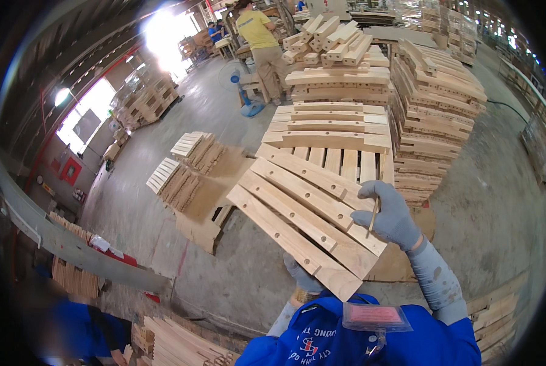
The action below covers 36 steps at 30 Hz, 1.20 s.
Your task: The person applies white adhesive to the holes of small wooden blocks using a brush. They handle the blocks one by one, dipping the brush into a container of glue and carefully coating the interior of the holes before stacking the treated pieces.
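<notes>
Several pale wooden slats (pixel 309 213) with drilled round holes lie side by side, slightly fanned, sloping down toward me. My left hand (pixel 301 274), in a grey glove, is closed on the nearest slat's edge from below, its fingers partly hidden by the wood. My right hand (pixel 392 213), gloved too, pinches a thin brown pencil-like stick (pixel 375 215) above the slats' right end. Behind them, more holed slats (pixel 328 127) lie across a row of bars on the stack in front of me.
A tall stack of wooden parts (pixel 434 122) stands right of the work stack, with thick blocks (pixel 331 39) piled behind. Left are small slat piles (pixel 184 177) on a board. Farther off are a blue fan (pixel 246 97) and a person in yellow (pixel 260 43). A blue-clothed person (pixel 71 329) is lower left.
</notes>
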{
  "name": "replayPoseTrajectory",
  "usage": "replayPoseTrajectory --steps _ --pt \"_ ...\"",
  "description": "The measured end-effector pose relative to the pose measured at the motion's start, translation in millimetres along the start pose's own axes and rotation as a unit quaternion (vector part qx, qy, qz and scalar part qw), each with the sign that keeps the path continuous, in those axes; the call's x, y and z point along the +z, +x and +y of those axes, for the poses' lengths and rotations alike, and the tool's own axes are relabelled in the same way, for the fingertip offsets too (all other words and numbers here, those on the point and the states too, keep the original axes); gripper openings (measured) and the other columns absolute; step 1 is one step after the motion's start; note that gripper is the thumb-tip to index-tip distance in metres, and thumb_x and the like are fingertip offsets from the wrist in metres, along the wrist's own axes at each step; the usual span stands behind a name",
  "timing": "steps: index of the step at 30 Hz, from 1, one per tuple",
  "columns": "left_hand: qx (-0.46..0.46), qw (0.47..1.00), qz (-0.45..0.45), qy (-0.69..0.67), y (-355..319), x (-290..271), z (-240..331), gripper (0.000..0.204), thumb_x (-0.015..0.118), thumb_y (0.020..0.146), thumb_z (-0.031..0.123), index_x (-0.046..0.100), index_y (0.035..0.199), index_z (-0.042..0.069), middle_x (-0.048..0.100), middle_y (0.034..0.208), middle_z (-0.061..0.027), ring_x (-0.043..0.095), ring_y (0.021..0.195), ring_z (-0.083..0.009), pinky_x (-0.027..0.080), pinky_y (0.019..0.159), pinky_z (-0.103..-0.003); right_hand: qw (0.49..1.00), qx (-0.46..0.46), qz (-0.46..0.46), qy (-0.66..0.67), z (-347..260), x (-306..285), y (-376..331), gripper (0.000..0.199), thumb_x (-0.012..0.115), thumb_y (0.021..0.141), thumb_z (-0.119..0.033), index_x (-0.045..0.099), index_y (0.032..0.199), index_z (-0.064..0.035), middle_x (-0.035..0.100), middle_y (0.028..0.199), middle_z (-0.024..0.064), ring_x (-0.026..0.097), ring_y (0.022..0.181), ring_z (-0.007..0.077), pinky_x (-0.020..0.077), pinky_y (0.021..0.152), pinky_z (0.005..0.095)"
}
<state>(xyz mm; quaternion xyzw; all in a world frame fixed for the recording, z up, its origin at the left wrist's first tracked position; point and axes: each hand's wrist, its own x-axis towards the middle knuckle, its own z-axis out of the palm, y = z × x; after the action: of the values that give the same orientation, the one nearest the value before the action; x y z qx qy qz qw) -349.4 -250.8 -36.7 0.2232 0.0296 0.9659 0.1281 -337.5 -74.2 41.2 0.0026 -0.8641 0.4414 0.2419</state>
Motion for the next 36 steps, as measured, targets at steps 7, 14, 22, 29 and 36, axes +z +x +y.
replayPoseTrajectory --steps 7,14,22,29,36 --pt "-0.052 0.982 0.1 0.152 9.0 15.7 11.2 0.058 0.037 0.093 0.043 0.03 0.137 0.007 0.043 0.133 -0.0139 0.047 0.117 -0.0279 0.042 0.098 -0.041 0.99 -0.045 0.091 0.101 -24.3 -19.2 -18.3 0.037 0.079 0.061 -0.016 0.059 0.09 -0.0036 0.059 0.104 0.0162 0.057 0.097 0.0261 0.0446 0.084 0.0339" --pt "-0.201 0.959 0.05 0.192 28.6 22.1 -27.3 0.062 0.039 0.09 0.046 0.031 0.136 0.005 0.044 0.132 -0.0146 0.048 0.116 -0.028 0.042 0.098 -0.04 0.967 -0.039 0.252 0.017 -57.2 -75.5 -74.1 0.033 0.078 0.064 -0.017 0.06 0.089 -0.0046 0.059 0.106 0.0168 0.057 0.097 0.0258 0.0444 0.085 0.0337" --pt "-0.464 0.85 -0.128 0.215 -1.5 35.8 -155.3 0.066 0.041 0.088 0.049 0.033 0.135 0.003 0.045 0.13 -0.0154 0.049 0.114 -0.0282 0.043 0.097 -0.039 0.827 0.041 0.531 -0.178 -73.0 -128.8 -211.1 0.029 0.073 0.069 -0.019 0.057 0.089 -0.0052 0.06 0.102 0.0131 0.054 0.089 0.0287 0.045 0.078 0.0374" --pt "-0.694 0.678 -0.235 0.06 -132.1 70.1 -316.7 0.07 0.043 0.086 0.053 0.034 0.134 0.002 0.046 0.129 -0.0161 0.05 0.113 -0.0284 0.043 0.096 -0.039 0.563 0.186 0.688 -0.419 -88.4 -146.2 -351.7 0.027 0.071 0.069 -0.017 0.057 0.089 -0.0049 0.06 0.092 0.0113 0.057 0.082 0.0296 0.046 0.072 0.0374" --pt "-0.765 0.582 -0.274 -0.031 -279.7 123.5 -430.0 0.075 0.045 0.083 0.056 0.035 0.133 0.0 0.047 0.128 -0.0169 0.05 0.112 -0.0285 0.044 0.095 -0.038 0.403 0.256 0.694 -0.539 -62.1 -184.6 -467.8 0.023 0.069 0.07 -0.012 0.058 0.089 -0.0057 0.059 0.089 0.0116 0.054 0.081 0.0302 0.0446 0.073 0.0373"
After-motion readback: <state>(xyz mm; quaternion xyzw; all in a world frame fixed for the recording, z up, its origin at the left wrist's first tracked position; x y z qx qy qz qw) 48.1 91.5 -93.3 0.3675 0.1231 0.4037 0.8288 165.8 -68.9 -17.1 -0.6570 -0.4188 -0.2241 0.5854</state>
